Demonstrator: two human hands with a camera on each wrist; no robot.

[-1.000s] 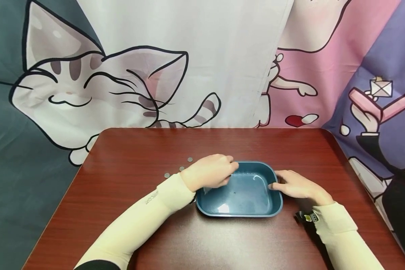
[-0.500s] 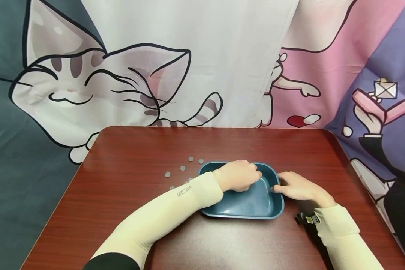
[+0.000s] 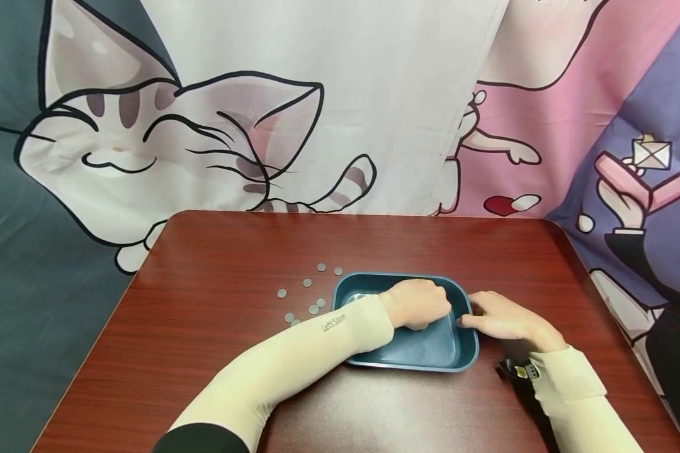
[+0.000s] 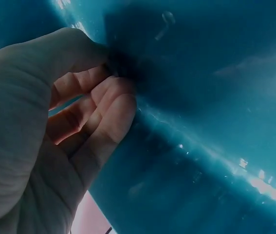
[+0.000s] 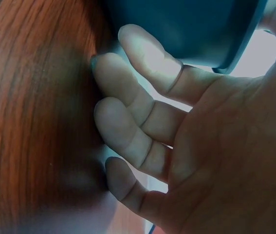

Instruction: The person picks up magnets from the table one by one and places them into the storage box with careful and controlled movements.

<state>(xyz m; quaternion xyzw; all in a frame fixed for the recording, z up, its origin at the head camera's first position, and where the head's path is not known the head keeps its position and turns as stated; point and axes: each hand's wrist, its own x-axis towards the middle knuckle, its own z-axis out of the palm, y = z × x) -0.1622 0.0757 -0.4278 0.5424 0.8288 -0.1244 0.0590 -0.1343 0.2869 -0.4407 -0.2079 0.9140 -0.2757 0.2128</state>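
A blue rectangular plastic tray [image 3: 413,362] with rounded corners stands on the table. My left hand [image 3: 418,304] reaches inside it, toward the right part. In the left wrist view, the curled fingers [image 4: 116,114] and thumb come together close to the tray's wall; dark shadow hides whether anything small is between the tips. At the tray's right end, my right hand [image 3: 507,318] grips the rim, thumb inside and fingers outside. The right wrist view shows those fingers [image 5: 123,126] bent, with their tips low by the table. Several small grey coin-like discs [image 3: 308,283] lie left of the tray.
The reddish-brown wooden table [image 3: 204,327] extends around the tray to both sides. A printed cartoon curtain [image 3: 391,113] hangs behind its far edge. A small dark device [image 3: 518,370] sits at the right wrist.
My left hand has moved right and slightly lower, from the tray's left rim to further inside. More of the discs now show at left. The right hand keeps its place on the rim.
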